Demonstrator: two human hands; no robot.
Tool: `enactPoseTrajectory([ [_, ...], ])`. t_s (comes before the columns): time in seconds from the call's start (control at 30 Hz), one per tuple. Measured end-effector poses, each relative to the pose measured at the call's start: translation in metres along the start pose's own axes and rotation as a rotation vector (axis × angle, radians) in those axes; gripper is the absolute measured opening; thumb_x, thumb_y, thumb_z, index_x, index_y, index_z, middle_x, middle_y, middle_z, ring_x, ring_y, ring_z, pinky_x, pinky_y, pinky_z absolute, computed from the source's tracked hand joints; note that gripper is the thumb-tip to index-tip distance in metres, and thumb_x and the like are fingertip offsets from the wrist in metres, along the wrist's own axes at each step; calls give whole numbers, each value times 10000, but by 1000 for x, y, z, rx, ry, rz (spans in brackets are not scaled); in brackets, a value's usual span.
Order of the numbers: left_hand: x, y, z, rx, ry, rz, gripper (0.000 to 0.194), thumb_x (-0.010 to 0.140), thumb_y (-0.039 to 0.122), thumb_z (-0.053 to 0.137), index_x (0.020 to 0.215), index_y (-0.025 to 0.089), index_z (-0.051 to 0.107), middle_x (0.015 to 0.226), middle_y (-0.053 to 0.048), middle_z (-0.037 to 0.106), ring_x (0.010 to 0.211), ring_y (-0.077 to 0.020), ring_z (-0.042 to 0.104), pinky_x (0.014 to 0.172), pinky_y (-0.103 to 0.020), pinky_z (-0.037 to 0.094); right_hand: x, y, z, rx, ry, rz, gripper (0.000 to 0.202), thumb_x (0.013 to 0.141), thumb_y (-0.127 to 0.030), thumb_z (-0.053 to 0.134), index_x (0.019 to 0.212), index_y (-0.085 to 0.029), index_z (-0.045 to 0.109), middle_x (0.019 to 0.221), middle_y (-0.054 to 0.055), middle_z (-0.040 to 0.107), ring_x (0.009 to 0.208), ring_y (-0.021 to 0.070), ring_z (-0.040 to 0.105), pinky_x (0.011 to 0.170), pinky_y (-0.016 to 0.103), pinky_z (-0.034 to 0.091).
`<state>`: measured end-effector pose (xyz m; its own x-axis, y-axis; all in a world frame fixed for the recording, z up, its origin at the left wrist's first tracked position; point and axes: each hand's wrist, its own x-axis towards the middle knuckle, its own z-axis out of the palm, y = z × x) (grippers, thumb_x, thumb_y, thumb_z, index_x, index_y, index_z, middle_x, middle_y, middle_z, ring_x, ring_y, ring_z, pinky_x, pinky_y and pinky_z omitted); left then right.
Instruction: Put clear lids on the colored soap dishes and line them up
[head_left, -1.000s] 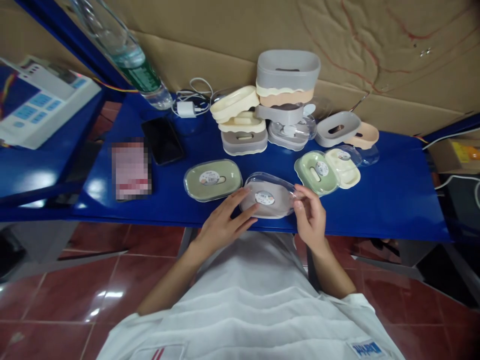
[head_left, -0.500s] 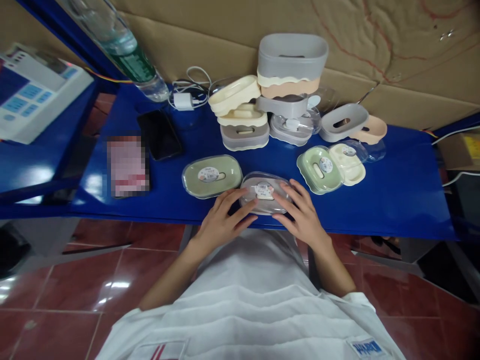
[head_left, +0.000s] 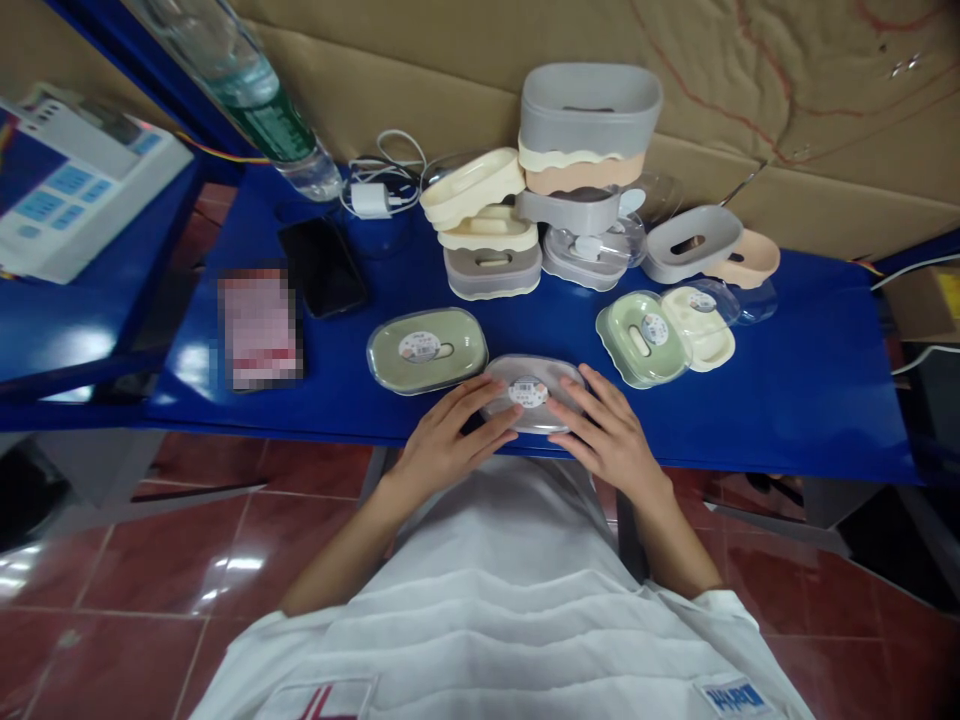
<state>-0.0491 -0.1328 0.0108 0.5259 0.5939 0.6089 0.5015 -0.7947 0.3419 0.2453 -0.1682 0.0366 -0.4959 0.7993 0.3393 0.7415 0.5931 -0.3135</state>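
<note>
A grey soap dish [head_left: 501,405] under a clear lid with a round label [head_left: 528,392] lies at the table's front edge. My left hand [head_left: 457,430] holds its left side, with the fingers curved over the lid and the rim. From the right, my right hand [head_left: 604,430] holds the other end, its fingertips on the lid near the label. Left of it is a green soap dish [head_left: 386,350] with a clear lid and label. Further right, a smaller green dish [head_left: 630,370] sits against a cream dish [head_left: 712,350].
Behind are a tall stack of grey, cream and peach dish parts [head_left: 592,110] and a shorter stack [head_left: 491,275]. A grey part [head_left: 660,255] leans on a peach one [head_left: 757,255]. Leftward are a phone [head_left: 322,265], charger [head_left: 370,200], water bottle [head_left: 274,130] and blurred pink item [head_left: 259,325].
The clear lid sits lower and flatter on the grey soap dish, and its label has shifted slightly towards me. Both hands stay around the dish, with the fingers slightly moved.
</note>
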Motion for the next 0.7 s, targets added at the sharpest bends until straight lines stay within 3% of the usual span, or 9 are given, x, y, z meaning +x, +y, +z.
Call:
enactPoseTrajectory([
  [0.4,-3,1,3,22,45,2,622,915,274,889,1484,364,653,1380,-86,747,1337,-297,721,1074,-452,663,-1,-4,0,-36,2,-7,618,1031,-333,741,1613,-415,551,1623,21,609,1613,315,448,1285,567,501],
  [0.6,4,5,0,81,-36,49,610,993,212,783,1566,252,578,1574,-185,626,1465,-334,631,1134,-470,627,-1,-1,2,-108,59,57,767,1051,-342,700,1728,-412,346,1674,52,552,1613,343,448,1252,580,512],
  [0.7,3,6,-1,112,9,30,560,1008,200,747,1544,250,593,1535,-180,658,1369,-313,705,1085,-446,645,9,-2,7,-185,91,147,801,1063,-319,668,1754,-405,272,1739,85,457,1635,378,402,1287,653,427],
])
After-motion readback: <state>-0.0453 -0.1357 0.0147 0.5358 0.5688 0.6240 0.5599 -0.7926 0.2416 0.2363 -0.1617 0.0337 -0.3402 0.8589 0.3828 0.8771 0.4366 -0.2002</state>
